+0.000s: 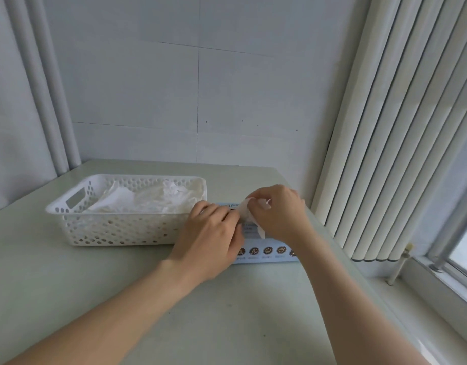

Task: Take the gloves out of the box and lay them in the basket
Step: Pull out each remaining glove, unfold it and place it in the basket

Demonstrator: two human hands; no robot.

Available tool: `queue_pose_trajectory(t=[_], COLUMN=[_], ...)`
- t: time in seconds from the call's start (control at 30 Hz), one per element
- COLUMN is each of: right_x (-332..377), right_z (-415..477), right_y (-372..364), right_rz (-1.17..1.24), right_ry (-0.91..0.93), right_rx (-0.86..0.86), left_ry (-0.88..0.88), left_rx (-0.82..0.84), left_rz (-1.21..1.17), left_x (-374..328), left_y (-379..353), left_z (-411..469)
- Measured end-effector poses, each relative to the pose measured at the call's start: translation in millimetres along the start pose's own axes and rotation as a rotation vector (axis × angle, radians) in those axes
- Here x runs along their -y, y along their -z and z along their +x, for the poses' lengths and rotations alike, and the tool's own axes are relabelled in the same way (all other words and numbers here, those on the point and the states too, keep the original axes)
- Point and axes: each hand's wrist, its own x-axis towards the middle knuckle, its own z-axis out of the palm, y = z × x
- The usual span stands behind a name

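Observation:
A light-blue glove box [264,252] with round icons on its front lies on the table, right of a white perforated basket [116,227]. Thin translucent gloves [153,200] lie piled in the basket. My left hand [214,238] rests on top of the box with its fingers curled over it. My right hand [277,214] pinches a crumpled white glove [249,216] just above the box top; the glove's lower end hangs down over the box.
The pale table [227,312] stands in a corner against a grey wall. White vertical blinds [385,154] hang at the right, with a window sill [424,299] below them. White pipes [42,88] run down the left wall behind the basket.

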Motion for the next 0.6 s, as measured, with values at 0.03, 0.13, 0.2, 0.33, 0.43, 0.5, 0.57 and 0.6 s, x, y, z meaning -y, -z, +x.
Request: queue_pose_trajectory(t=[0.03, 0.13, 0.2, 0.33, 0.43, 0.5, 0.57, 0.6], right_x=[-2, -10, -14, -9, 0, 8, 19, 23], right_z=[0, 1, 1, -1, -3, -4, -6, -7], right_y=[-3, -10, -15, -27, -30, -24, -15, -12], right_rz=[-0.027, -0.112, -0.121, -0.011, 0.121, 0.268, 0.374, 0.389], right_ry=[0.04, 0.194, 0.278, 0.354, 0.332, 0.276, 0.233, 0.211], right_rx=[-0.019, -0.085, -0.15, -0.315, -0.402, -0.475, -0.539, -0.529], left_ry=[0.006, 0.015, 0.02, 0.011, 0.017, 0.042, 0.086, 0.104], left_rx=[0.002, 0.004, -0.013, -0.053, -0.064, -0.068, -0.065, -0.063], left_rz=[-0.003, -0.022, -0.046, -0.121, -0.179, -0.209, -0.234, -0.24], left_x=[0, 0, 0, 1, 2, 2, 3, 2], left_y=[-1, -3, -3, -3, -3, -3, -1, 0], left_z=[-1, -4, -5, -4, -4, -5, -5, -4])
